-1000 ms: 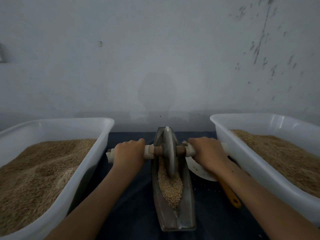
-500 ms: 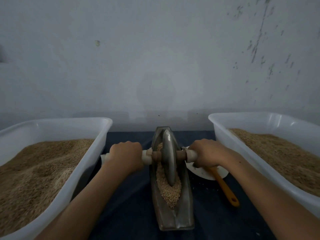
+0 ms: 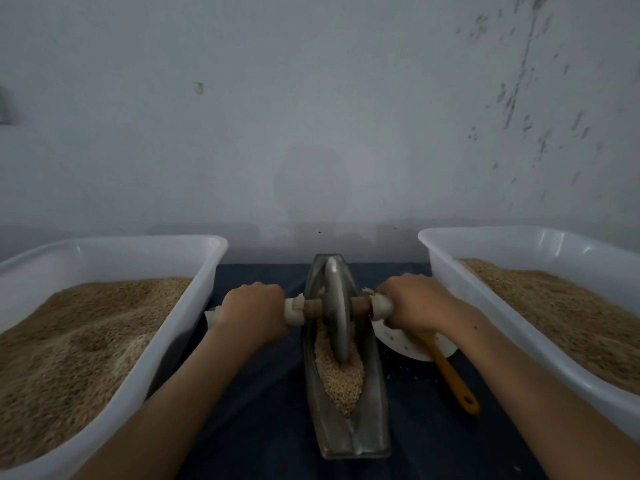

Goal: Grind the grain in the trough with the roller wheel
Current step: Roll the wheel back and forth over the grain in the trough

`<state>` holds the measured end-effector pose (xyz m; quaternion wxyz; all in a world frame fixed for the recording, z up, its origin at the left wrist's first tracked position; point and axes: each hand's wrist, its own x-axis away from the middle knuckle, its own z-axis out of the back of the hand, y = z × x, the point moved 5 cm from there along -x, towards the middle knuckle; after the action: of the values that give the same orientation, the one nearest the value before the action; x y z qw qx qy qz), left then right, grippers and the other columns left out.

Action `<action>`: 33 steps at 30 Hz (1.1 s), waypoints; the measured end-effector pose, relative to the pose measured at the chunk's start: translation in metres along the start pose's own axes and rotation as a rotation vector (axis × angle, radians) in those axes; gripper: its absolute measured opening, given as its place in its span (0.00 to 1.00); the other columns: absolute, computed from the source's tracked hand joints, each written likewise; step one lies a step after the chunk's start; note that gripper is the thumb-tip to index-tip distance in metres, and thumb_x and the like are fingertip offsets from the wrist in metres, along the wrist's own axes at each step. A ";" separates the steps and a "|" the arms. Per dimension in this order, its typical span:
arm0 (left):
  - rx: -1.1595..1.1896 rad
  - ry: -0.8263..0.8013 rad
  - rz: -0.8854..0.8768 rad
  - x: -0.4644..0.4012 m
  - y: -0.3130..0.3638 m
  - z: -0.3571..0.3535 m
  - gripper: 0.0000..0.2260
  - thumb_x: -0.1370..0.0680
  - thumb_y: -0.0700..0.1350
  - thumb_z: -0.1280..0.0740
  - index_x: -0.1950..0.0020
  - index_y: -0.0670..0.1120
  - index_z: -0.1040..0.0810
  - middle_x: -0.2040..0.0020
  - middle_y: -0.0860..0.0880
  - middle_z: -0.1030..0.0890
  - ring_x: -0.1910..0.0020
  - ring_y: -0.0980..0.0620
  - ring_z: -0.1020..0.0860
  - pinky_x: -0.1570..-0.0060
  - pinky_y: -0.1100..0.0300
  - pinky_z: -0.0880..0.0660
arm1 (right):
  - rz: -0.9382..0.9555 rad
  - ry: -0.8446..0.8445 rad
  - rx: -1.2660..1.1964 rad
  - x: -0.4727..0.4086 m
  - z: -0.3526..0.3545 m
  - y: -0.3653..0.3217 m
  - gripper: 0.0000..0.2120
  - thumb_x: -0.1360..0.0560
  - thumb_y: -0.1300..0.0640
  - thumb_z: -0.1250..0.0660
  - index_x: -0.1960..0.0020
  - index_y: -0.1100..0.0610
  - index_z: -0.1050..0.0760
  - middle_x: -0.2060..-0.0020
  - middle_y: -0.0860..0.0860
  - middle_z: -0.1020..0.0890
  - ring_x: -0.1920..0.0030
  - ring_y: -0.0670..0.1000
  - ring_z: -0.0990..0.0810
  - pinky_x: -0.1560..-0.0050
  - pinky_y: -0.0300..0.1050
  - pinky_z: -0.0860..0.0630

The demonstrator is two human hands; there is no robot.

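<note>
Two hands: both work one tool, one on each end of its axle.
Left bin [image 3: 214,251]: white plastic, on the left side of the table, heaped with fine brown meal or grain; which of the two, I cannot tell.
Left hand [image 3: 254,315]: fingers curled tight round the cloth-wrapped left end of the axle [image 3: 311,308], knuckles up, nothing spread.
Roller wheel [image 3: 336,311]: grey metal disc standing upright in the trough, its rim down in the grain towards the far half. It looks heavy and stiff, so its own weight should do much of the crushing. The thin rim could tip sideways, so it wants even pressure from both ends.
Where to hold: the two wrapped ends of the axle, well clear of the disc; the wrapping likely stops slipping.
Trough [image 3: 372,424]: long, narrow, boat-shaped metal, lying at the middle of the table with its near end towards the person. It is probably heavy enough to stay put.
Grain [image 3: 341,379]: pale, loose kernels piled in the near half of the trough, most looking whole. Loose grain will slide away from the rim.
Right hand [image 3: 414,306]: fingers wrapped round the right end of the axle, closed firmly.
Plate [image 3: 403,348]: white, just right of the trough, with an orange-handled utensil [image 3: 453,379] lying on it.
Right bin [image 3: 436,244]: white, on the right side, also filled with brown grain.
Table [image 3: 266,407]: covered in dark blue cloth; a few spilled kernels lie near the plate.
Room: dim, with a plain grey wall [image 3: 311,116] close behind, stained at the upper right.
</note>
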<state>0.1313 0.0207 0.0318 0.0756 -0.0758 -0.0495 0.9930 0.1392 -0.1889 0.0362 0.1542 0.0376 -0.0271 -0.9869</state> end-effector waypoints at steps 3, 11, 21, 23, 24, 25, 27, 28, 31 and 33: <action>-0.035 -0.056 -0.040 0.000 0.002 0.003 0.08 0.26 0.48 0.34 0.49 0.47 0.25 0.56 0.50 0.23 0.54 0.51 0.22 0.52 0.57 0.24 | -0.027 -0.171 -0.067 0.002 -0.004 0.004 0.11 0.29 0.54 0.28 0.48 0.48 0.24 0.58 0.47 0.22 0.57 0.49 0.22 0.61 0.42 0.30; -0.017 0.103 -0.033 -0.002 0.000 0.003 0.07 0.25 0.49 0.36 0.49 0.49 0.27 0.53 0.50 0.22 0.55 0.50 0.23 0.56 0.58 0.28 | -0.035 0.118 0.003 -0.003 -0.005 0.005 0.08 0.27 0.55 0.35 0.61 0.45 0.32 0.62 0.46 0.23 0.61 0.49 0.24 0.67 0.42 0.36; 0.035 -0.004 -0.038 -0.006 -0.004 -0.005 0.08 0.25 0.49 0.34 0.49 0.48 0.25 0.53 0.49 0.21 0.54 0.50 0.22 0.52 0.56 0.25 | -0.006 0.151 0.060 -0.001 0.001 0.000 0.08 0.27 0.57 0.36 0.59 0.46 0.33 0.63 0.45 0.26 0.61 0.49 0.27 0.63 0.42 0.36; 0.029 -0.052 -0.047 -0.006 -0.004 -0.006 0.07 0.26 0.48 0.33 0.52 0.48 0.27 0.55 0.50 0.21 0.56 0.51 0.23 0.53 0.57 0.25 | 0.007 0.035 0.032 0.000 0.002 0.000 0.08 0.28 0.56 0.34 0.57 0.45 0.30 0.64 0.45 0.27 0.62 0.48 0.27 0.65 0.41 0.36; 0.026 -0.078 -0.054 -0.006 -0.004 -0.006 0.07 0.27 0.48 0.33 0.54 0.48 0.28 0.57 0.51 0.22 0.58 0.51 0.24 0.54 0.57 0.25 | 0.011 -0.020 0.025 0.001 0.002 -0.001 0.07 0.28 0.56 0.32 0.54 0.45 0.28 0.63 0.45 0.25 0.62 0.48 0.27 0.65 0.41 0.34; 0.026 -0.104 -0.063 -0.006 -0.004 -0.006 0.07 0.27 0.49 0.33 0.55 0.48 0.29 0.61 0.52 0.25 0.59 0.51 0.25 0.55 0.58 0.25 | 0.012 -0.069 0.021 0.002 0.001 -0.001 0.08 0.28 0.55 0.31 0.51 0.46 0.26 0.61 0.46 0.24 0.61 0.48 0.26 0.64 0.41 0.33; 0.032 -0.138 -0.075 -0.007 -0.004 -0.007 0.08 0.28 0.49 0.32 0.54 0.48 0.28 0.64 0.53 0.28 0.60 0.52 0.25 0.56 0.58 0.25 | 0.008 -0.122 0.021 0.003 0.000 0.000 0.12 0.29 0.54 0.30 0.46 0.47 0.24 0.59 0.46 0.23 0.59 0.48 0.25 0.65 0.41 0.33; 0.036 -0.140 -0.075 -0.007 -0.004 -0.007 0.08 0.28 0.49 0.32 0.54 0.49 0.28 0.65 0.54 0.28 0.61 0.52 0.25 0.56 0.59 0.25 | 0.009 -0.123 0.019 0.003 0.000 0.000 0.12 0.29 0.54 0.30 0.46 0.47 0.24 0.59 0.46 0.23 0.59 0.47 0.24 0.65 0.40 0.33; 0.025 -0.087 -0.061 -0.007 -0.004 -0.007 0.07 0.27 0.50 0.32 0.56 0.49 0.29 0.64 0.54 0.27 0.61 0.53 0.25 0.57 0.59 0.26 | 0.012 -0.078 0.005 0.000 -0.002 0.001 0.08 0.29 0.54 0.30 0.53 0.45 0.27 0.62 0.46 0.24 0.61 0.47 0.24 0.66 0.40 0.34; 0.008 0.009 -0.061 -0.007 -0.003 -0.004 0.07 0.27 0.50 0.33 0.56 0.50 0.30 0.62 0.53 0.25 0.61 0.53 0.25 0.58 0.59 0.27 | -0.002 -0.005 -0.001 -0.001 -0.004 0.004 0.07 0.29 0.55 0.32 0.57 0.45 0.29 0.63 0.45 0.24 0.62 0.48 0.25 0.67 0.41 0.35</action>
<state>0.1388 0.0232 0.0289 0.1062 -0.0786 -0.0474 0.9901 0.1421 -0.1927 0.0325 0.1533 0.0353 -0.0268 -0.9872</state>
